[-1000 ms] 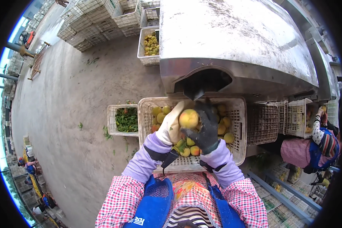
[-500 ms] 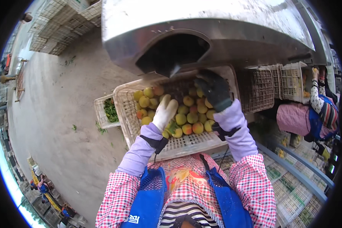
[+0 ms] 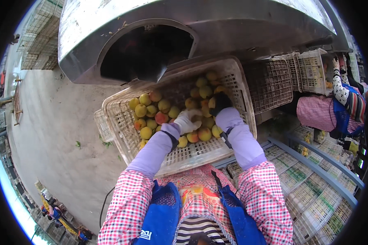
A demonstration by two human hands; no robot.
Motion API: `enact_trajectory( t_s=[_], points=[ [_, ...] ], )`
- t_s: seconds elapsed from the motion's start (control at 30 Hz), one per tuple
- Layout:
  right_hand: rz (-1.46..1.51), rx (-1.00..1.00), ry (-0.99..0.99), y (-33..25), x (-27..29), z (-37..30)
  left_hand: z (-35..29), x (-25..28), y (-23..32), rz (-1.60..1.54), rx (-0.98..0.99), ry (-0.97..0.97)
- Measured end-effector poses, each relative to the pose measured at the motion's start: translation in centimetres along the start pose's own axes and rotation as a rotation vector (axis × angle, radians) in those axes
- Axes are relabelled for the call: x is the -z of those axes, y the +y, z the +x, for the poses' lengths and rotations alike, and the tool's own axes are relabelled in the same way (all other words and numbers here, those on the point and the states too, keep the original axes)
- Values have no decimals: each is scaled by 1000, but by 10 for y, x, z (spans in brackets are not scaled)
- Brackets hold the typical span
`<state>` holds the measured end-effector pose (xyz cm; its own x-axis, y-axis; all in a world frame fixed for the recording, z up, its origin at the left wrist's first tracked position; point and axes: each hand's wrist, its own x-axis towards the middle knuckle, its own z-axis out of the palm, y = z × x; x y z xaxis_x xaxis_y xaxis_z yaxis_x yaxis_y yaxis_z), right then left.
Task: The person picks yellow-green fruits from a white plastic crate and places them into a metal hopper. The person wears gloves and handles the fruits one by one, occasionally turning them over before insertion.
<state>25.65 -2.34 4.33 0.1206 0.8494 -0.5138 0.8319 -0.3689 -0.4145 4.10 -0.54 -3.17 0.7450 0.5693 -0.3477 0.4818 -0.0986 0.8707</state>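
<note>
Down in the pale crate (image 3: 194, 160), my white-gloved left hand (image 3: 186, 121) and black-gloved right hand (image 3: 221, 102) are among the yellow-red fruit (image 3: 161, 118); whether either has a grip on any, I cannot tell.

Soft, even daylight covers the concrete floor (image 3: 69, 155), while the sky (image 3: 16, 204) burns out white at lower left. Glare whitens the metal hood (image 3: 225, 32) along the top; its opening (image 3: 147, 53) sinks into black. The left hand (image 3: 188, 121) looks slightly blurred; fisheye curvature bends the edges, and black vignetting fills the corners.
</note>
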Motion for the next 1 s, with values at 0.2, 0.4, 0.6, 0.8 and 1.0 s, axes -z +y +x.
enact_trajectory(
  t_s=[0.2,0.4,0.6,0.8,1.0],
  points=[
    [1108,253,-137,-40,12,-43,-83,81,106,-1336,204,-3],
    [850,423,192,-107,35,-86,-116,75,122,-1703,150,200],
    [712,502,346,-142,42,-108,-137,100,171,-1227,72,456],
    [771,605,205,-144,47,-92,-154,114,177,-894,-23,635],
    [577,600,331,-160,54,-98,-151,126,173,-688,-214,535]
  ],
)
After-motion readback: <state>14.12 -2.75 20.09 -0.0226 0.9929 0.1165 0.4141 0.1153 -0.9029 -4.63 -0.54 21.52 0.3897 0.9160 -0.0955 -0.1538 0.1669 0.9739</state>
